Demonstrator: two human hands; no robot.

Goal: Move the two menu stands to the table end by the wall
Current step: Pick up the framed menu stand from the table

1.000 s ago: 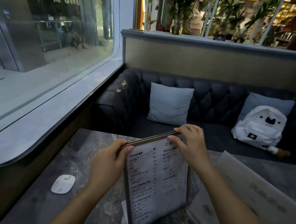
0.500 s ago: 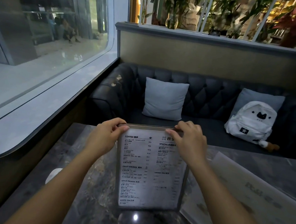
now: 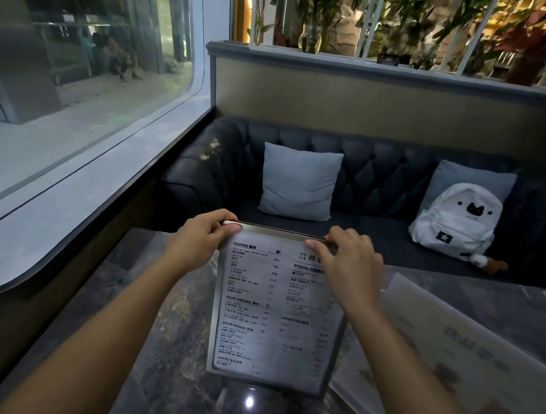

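On the dark marble table [image 3: 162,347], a framed drinks menu stand [image 3: 275,311] stands nearly upright with its printed face toward the camera, headed COFFEE at the upper left and SPECIAL at the upper right. Its base meets the tabletop near the middle of the table, just above a bright spot of reflected light. The left hand [image 3: 198,244] grips the stand's top left corner, thumb pressed flat on the front of the frame and the other fingers curled over the top edge behind it. The right hand [image 3: 348,265] grips the top right corner the same way, thumb on the front, fingers close together and hooked over the rim. Both forearms reach in from the bottom of the view.

Just to the right of the stand lies a second menu stand [image 3: 470,366], a large pale sheet tilted back at a low angle; its print is too blurred to read. Beyond the table runs a dark tufted sofa [image 3: 380,171] with a grey cushion [image 3: 299,182], and a white backpack [image 3: 455,219] leans against a second cushion [image 3: 453,178]. A large window [image 3: 78,61] runs along the left side.
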